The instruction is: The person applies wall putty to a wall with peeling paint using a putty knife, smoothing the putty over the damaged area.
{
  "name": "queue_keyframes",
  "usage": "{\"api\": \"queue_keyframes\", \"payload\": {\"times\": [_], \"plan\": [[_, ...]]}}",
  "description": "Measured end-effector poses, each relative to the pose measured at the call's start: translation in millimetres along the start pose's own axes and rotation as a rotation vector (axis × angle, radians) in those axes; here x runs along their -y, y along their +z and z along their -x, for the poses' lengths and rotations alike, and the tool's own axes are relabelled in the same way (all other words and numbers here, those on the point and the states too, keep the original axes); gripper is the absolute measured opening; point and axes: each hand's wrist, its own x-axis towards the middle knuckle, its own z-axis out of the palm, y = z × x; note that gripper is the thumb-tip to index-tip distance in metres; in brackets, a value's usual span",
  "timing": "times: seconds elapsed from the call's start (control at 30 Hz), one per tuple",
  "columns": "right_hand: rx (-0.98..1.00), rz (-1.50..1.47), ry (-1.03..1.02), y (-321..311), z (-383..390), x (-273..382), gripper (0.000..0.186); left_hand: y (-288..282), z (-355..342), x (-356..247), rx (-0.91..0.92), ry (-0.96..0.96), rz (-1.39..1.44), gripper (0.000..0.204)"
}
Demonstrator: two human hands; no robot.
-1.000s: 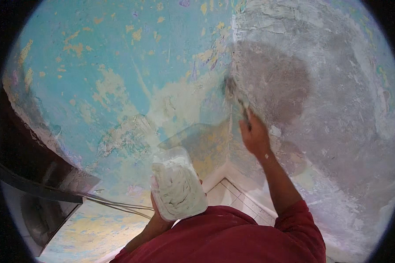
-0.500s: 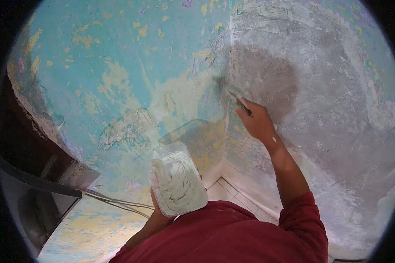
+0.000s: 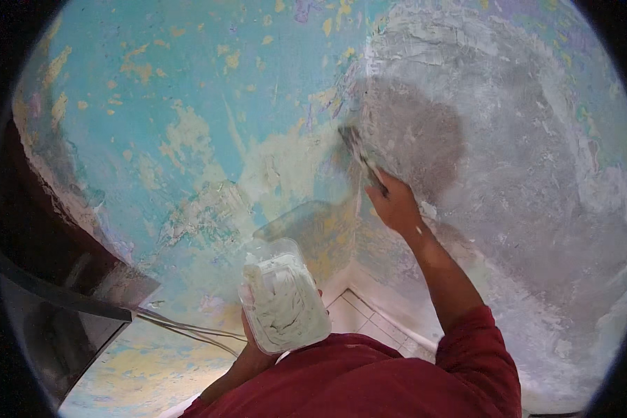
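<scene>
Dark red top (image 3: pixel 355 383) with loose, creased sleeves (image 3: pixel 475 341), bare hands (image 3: pixel 395 203)

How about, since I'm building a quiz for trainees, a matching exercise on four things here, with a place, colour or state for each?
Column one:
1. Flat-bladed tool
2. Pale paste
3. Cables
4. Shirt

Column two:
A. Dark red
B. Strung across the lower left of the view
C. Gripped in the right hand
D. Spread inside the clear tub that the left hand holds

Right pairs: 1-C; 2-D; 3-B; 4-A
</scene>
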Motion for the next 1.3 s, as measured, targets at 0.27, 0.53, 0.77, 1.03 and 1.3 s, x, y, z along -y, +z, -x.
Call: {"api": "queue_keyframes", "payload": {"times": [0.27,0.53,0.77,1.03,1.3], "plan": [[-0.172,-0.156,-0.117,-59,-48,68,0.051,-8,2,4,-0.104,0.068,-0.026,0.092],[-0.163,0.032,-0.195,-30,-27,49,0.047,-5,7,2,-0.018,0.098,-0.018,0.094],[-0.283,-0.047,-0.261,-94,-59,128,0.042,2,3,5,0.020,0.066,0.040,0.091],[-0.050,0.145,-0.091,-55,-41,116,0.040,-10,5,4,0.007,0.012,0.108,0.091],[-0.333,0.465,-0.331,-119,25,91,0.039,-18,-21,5,0.104,-0.098,0.035,0.096]]}}
